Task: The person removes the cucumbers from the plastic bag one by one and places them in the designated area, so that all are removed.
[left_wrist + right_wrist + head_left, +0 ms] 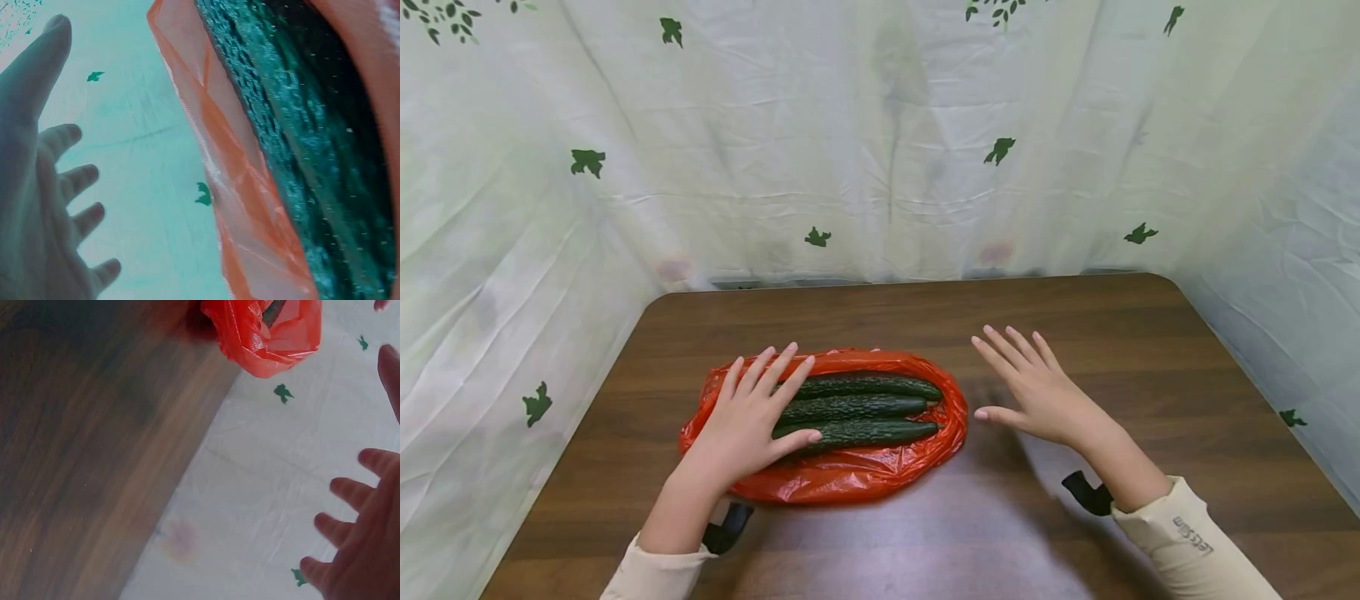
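Three dark green cucumbers (859, 407) lie side by side in the open mouth of a red plastic bag (865, 482), on the wooden worktop (1165, 375), nearer its left edge than its right and well short of the far edge. They look stiff and fairly weighty, with bumpy skins that should grip well, though they might snap if bent; I'd take one round its middle. The bag looks thin, light and slippery, best pinched by its crumpled rim. The person's left hand (745, 423) hangs over the bag's left end, fingers spread, seemingly holding nothing. Off the bag's right end, just beside it, the right hand (1037, 393) is spread too, empty. Beyond the far edge hangs a pale curtain (880, 125) with green leaf shapes.
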`<state>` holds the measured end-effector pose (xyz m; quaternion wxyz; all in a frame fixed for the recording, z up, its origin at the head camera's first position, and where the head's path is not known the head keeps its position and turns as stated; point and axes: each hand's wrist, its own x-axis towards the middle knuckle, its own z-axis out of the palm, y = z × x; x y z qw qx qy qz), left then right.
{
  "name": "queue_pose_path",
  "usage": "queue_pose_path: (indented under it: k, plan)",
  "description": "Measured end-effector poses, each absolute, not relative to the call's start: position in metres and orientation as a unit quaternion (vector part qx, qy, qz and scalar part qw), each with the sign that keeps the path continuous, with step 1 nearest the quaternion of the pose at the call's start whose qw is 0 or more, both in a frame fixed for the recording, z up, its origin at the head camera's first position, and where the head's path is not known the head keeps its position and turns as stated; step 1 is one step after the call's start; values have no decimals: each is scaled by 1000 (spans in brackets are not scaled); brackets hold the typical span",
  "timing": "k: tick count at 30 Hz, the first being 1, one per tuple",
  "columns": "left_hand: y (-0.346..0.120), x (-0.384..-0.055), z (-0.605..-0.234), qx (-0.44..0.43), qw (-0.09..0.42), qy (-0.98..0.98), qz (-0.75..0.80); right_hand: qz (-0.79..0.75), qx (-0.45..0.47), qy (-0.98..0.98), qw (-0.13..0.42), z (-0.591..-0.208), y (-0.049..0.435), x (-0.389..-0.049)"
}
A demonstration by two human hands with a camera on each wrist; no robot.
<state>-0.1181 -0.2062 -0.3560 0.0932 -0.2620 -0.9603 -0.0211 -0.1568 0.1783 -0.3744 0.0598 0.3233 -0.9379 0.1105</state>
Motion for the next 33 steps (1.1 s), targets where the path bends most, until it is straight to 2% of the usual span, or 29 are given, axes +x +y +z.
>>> queue_pose_path:
  k: [9, 15, 24, 28, 33]
  plan:
    - [-221, -114, -369, -240, 175, -951, -84, 141, 354, -919, 101, -380, 173, -161]
    - [-236, -111, -377, -188, 185, -955, -137, 177, 372, -905, 102, -383, 165, -160]
    - [-271, -111, -388, -118, 134, -949, -261, 192, 411, -886, 93, -386, 148, -160]
    - [-286, -110, -394, -86, 75, -940, -321, 201, 420, -881, 91, -389, 142, -160]
    - [-303, -111, -402, -62, -4, -913, -402, 212, 419, -881, 62, -390, 134, -161]
